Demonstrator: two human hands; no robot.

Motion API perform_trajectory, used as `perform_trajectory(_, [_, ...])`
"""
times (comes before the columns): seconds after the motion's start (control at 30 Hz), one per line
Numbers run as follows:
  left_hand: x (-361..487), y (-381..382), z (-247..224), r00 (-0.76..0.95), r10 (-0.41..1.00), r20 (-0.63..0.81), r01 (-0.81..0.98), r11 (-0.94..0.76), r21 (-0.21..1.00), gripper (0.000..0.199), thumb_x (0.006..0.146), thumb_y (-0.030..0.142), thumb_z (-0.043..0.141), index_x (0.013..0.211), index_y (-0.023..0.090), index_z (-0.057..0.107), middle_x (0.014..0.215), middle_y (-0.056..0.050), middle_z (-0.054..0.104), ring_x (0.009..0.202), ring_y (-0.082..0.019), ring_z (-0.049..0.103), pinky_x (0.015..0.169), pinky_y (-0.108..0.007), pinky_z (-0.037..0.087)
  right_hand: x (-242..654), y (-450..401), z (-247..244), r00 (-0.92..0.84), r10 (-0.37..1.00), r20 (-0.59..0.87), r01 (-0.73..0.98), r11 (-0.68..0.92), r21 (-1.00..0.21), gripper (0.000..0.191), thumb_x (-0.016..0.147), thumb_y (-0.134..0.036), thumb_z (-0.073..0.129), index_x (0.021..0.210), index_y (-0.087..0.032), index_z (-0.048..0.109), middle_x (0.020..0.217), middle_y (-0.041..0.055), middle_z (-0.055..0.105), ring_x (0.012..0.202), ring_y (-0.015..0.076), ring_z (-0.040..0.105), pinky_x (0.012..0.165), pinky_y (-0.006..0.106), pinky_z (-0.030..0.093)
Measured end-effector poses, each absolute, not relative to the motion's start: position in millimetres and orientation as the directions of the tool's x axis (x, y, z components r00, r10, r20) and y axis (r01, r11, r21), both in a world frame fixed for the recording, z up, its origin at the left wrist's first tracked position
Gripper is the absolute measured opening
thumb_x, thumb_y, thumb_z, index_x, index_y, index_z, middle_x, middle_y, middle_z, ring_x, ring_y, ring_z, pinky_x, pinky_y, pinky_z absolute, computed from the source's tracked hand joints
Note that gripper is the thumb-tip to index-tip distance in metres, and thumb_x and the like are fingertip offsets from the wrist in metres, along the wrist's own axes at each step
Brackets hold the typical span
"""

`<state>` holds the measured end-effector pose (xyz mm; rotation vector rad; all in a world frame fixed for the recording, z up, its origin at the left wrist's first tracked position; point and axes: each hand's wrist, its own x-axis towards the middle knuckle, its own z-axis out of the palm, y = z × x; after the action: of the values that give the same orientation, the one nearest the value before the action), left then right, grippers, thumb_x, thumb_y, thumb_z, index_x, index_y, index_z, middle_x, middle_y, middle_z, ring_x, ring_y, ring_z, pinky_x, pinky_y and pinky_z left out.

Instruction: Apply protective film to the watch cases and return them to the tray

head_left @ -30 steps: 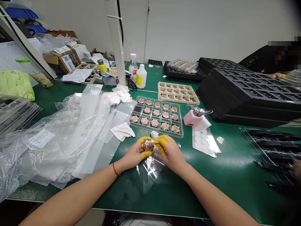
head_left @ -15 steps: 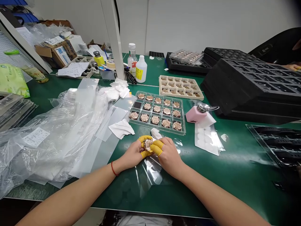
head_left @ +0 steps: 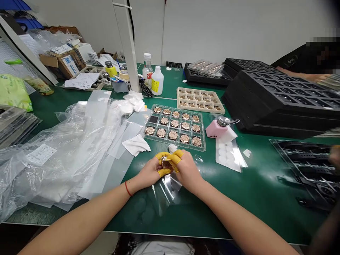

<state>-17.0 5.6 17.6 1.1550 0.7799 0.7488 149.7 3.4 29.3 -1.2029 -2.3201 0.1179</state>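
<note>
Before the clear tray (head_left: 178, 142), left fingers (head_left: 160, 156) grasp a watch case (head_left: 165, 164); right fingers (head_left: 176, 158) bend against it, their grip unclear. Around that tray: plastic bags (head_left: 69, 141) left, pink bottle (head_left: 214, 130) right, beige tray (head_left: 200, 109) behind, white wad (head_left: 172, 148) in front.

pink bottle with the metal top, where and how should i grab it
Probably best by the body of the pink bottle, below the metal top, coming from the near side: it stands upright there, while the lever juts right, toward the black trays crowding that side.
</note>
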Motion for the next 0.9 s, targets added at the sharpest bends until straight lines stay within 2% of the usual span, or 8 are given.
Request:
perform_trajectory(0.1, [-16,6,17,0.521,0.843,-0.137,-0.113,0.227,0.967,0.044,0.076,0.022,0.066,0.115,0.019,0.047,0.105,-0.007,0.06,0.092,-0.018,0.06,0.082,-0.031,0.047,141,2,26,-0.492,0.788,0.37,0.78,0.588,-0.213,0.02,0.079,-0.008,0.048,0.086,-0.019,0.063,0.082,0.0065,0.057,0.075,0.0191,0.04,0.065,0.03,0.029])
perform_trajectory(0.3, [-16,8,12,0.515,0.846,-0.14,-0.107,0.226,0.968,0.044,0.075,0.025,0.067,0.114,0.019,0.048,0.106,-0.007,0.06,0.092,-0.018,0.06,0.079,-0.028,0.048,146,-7,28,-0.578,0.717,0.39,0.744,0.659,-0.108,0.013,0.083,-0.015,0.052,0.087,-0.021,0.063,0.079,0.0057,0.058,0.077,0.0197,0.041,0.072,0.032,0.031])
perform_trajectory(0.43, [-17,7,10,0.507,0.851,-0.14,-0.1,0.219,0.971,0.048,0.075,0.026,0.067,0.117,0.021,0.046,0.11,-0.008,0.06,0.097,-0.02,0.06,0.081,-0.03,0.048,153,-13,26,-0.561,0.736,0.38,0.749,0.646,-0.148,0.013,0.082,-0.013,0.053,0.081,-0.021,0.063,0.08,0.006,0.058,0.077,0.0194,0.042,0.072,0.032,0.033])
perform_trajectory(0.6, [-16,5,12,0.512,0.851,-0.116,-0.072,0.178,0.981,0.045,0.075,0.026,0.066,0.116,0.02,0.048,0.111,-0.009,0.059,0.099,-0.021,0.059,0.085,-0.032,0.047,155,-12,25,-0.474,0.774,0.42,0.736,0.61,-0.293,0.018,0.081,-0.014,0.051,0.094,-0.021,0.062,0.084,0.006,0.059,0.079,0.0195,0.043,0.072,0.032,0.035])
perform_trajectory(0.73, [-15,4,15,0.512,0.853,-0.098,-0.037,0.135,0.99,0.044,0.075,0.024,0.066,0.116,0.02,0.048,0.108,-0.008,0.06,0.095,-0.02,0.06,0.082,-0.031,0.048,145,-6,27,-0.46,0.786,0.414,0.786,0.577,-0.222,0.024,0.079,-0.008,0.049,0.093,-0.021,0.064,0.083,0.0069,0.059,0.08,0.0207,0.042,0.071,0.032,0.034])
perform_trajectory(0.9, [-15,4,12,0.492,0.864,-0.106,0.011,0.115,0.993,0.042,0.076,0.028,0.065,0.115,0.021,0.05,0.104,-0.006,0.061,0.089,-0.02,0.061,0.076,-0.029,0.048,141,-11,29,-0.54,0.753,0.377,0.784,0.613,-0.101,0.019,0.082,-0.009,0.049,0.085,-0.022,0.063,0.079,0.007,0.057,0.079,0.0208,0.041,0.072,0.033,0.033])
